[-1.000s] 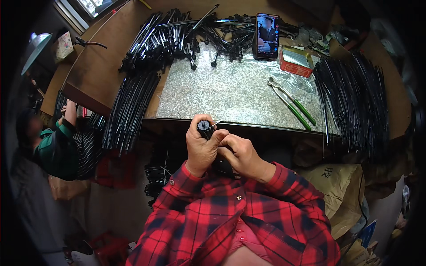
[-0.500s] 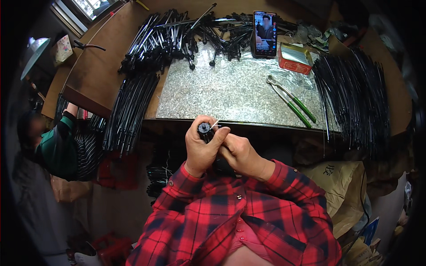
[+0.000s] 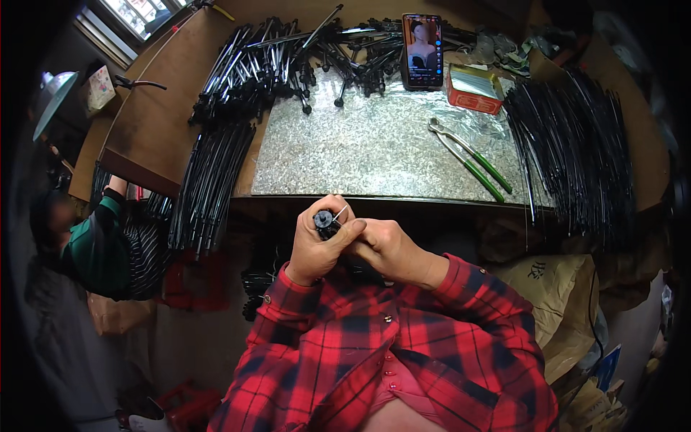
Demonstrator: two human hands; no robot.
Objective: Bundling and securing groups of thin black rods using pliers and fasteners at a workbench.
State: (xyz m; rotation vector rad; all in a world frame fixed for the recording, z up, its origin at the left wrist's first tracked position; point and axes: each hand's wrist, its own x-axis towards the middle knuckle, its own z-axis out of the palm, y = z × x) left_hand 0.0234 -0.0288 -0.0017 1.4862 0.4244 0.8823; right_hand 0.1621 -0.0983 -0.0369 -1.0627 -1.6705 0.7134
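Just in front of the table's near edge, my left hand [image 3: 311,250] is closed around a black rod-like part with a round ribbed end [image 3: 323,219], which points up at me. A thin, pale wire or pin [image 3: 340,213] sticks out beside that end, by my left thumb. Pressed against the left thumb and fingers is my right hand [image 3: 394,248], its fingers curled closed. What lies within the right fingers is hidden. The rest of the black part is out of sight below the hands.
Green-handled nippers [image 3: 471,160] lie on the speckled tabletop [image 3: 345,151]. A phone [image 3: 422,52] stands beside a red box [image 3: 475,90]. Black rods with knobbed ends [image 3: 266,61] are heaped behind; more bundles [image 3: 212,187] [image 3: 576,158] flank the tabletop. A person in green [image 3: 97,241] sits left.
Both hands, still together, have shifted slightly left and down in view, the black part with them. The phone's screen shows a different picture.
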